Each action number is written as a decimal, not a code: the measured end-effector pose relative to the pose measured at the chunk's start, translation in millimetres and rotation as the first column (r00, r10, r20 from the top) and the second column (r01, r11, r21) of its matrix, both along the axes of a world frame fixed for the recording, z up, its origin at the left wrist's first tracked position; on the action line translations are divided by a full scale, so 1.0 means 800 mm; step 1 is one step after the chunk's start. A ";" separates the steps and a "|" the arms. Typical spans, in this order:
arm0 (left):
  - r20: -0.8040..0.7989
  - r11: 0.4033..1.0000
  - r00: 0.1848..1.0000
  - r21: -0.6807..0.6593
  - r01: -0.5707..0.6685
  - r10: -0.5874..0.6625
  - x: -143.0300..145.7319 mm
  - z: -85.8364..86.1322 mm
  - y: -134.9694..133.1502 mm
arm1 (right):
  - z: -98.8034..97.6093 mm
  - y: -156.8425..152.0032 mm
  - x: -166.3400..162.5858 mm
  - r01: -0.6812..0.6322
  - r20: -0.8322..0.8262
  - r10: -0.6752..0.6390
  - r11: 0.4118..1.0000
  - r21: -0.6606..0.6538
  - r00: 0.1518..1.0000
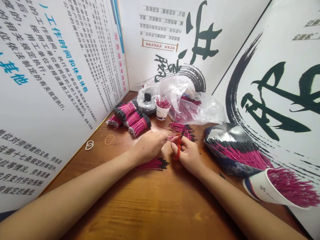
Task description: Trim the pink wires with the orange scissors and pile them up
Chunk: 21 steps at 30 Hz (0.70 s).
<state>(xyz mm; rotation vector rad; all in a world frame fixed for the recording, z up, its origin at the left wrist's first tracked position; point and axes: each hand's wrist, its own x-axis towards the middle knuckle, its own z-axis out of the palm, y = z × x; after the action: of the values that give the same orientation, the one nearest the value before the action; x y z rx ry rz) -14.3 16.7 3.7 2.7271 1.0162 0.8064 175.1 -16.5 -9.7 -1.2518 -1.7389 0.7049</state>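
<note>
My left hand (150, 145) rests on the wooden table (150, 206), fingers pinched together near a thin pink stick at its fingertips. My right hand (188, 153) is closed around small orange-handled scissors (178, 146), blades pointing up toward a loose pile of pink sticks with black tips (182, 129). A small flat batch of the same sticks (155, 164) lies under my left wrist. The two hands almost touch at the fingertips.
Three rubber-banded bundles of sticks (130, 118) lie at the back left. A white paper cup of sticks (162, 108) and clear plastic bags (190, 100) stand behind. A foil bag of sticks (232, 150) and a tipped cup (275, 186) are right. Rubber bands (109, 139) lie left. Printed boards wall in the table.
</note>
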 end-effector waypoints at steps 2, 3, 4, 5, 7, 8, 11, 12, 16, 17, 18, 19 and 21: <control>0.166 0.991 0.985 -0.131 -0.032 0.053 -0.002 -0.002 0.001 | 0.002 0.000 -0.001 0.019 -0.029 -0.019 1.000 0.004 0.999; 0.248 0.983 0.966 -0.182 -0.030 0.075 -0.003 -0.003 0.001 | 0.003 0.000 -0.001 0.018 -0.032 -0.018 1.000 0.006 0.999; 0.307 0.977 0.948 -0.212 -0.019 0.085 -0.004 -0.004 0.001 | 0.005 0.000 -0.002 0.019 -0.022 -0.019 1.000 0.011 1.000; 0.355 0.976 0.930 -0.219 -0.021 0.099 -0.005 -0.004 0.001 | 0.007 -0.001 -0.002 0.023 -0.001 -0.023 1.000 0.019 1.000; 0.407 0.976 0.908 -0.220 -0.005 0.096 -0.006 -0.005 0.001 | 0.009 -0.002 -0.002 0.034 0.072 -0.036 0.999 0.037 0.997; 0.423 0.976 0.902 -0.217 0.004 0.090 -0.007 -0.006 0.001 | 0.010 -0.003 -0.001 0.039 0.121 -0.044 0.998 0.046 0.992; 0.460 0.974 0.885 -0.222 0.036 0.072 -0.006 -0.006 0.001 | 0.010 -0.003 0.002 0.031 0.296 -0.045 0.998 0.053 0.954; 0.473 0.973 0.878 -0.226 0.045 0.069 -0.006 -0.006 0.002 | 0.009 -0.002 0.003 0.023 0.343 -0.040 0.998 0.052 0.938; 0.512 0.977 0.857 -0.207 0.054 0.061 -0.003 -0.005 0.003 | 0.007 -0.002 0.005 -0.003 0.415 -0.021 0.998 0.057 0.910; 0.512 0.980 0.857 -0.192 0.050 0.056 -0.003 -0.005 0.004 | 0.007 -0.002 0.005 -0.007 0.416 -0.017 0.998 0.057 0.909; 0.503 0.983 0.863 -0.175 0.050 0.046 -0.002 -0.004 0.004 | 0.007 -0.002 0.005 -0.011 0.415 -0.013 0.998 0.055 0.910; 0.488 0.986 0.873 -0.156 0.053 0.030 -0.002 -0.003 0.004 | 0.008 -0.002 0.004 -0.013 0.414 -0.010 0.999 0.052 0.910; 0.443 0.991 0.897 -0.118 0.063 -0.004 -0.002 -0.002 0.004 | 0.010 -0.002 0.004 -0.012 0.412 -0.008 0.999 0.047 0.911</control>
<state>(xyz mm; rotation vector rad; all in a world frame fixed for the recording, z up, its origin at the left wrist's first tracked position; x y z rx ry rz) -16.3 19.6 2.2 2.2864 0.8789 1.2322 178.1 -18.5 -2.1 -1.4407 -2.0825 0.4114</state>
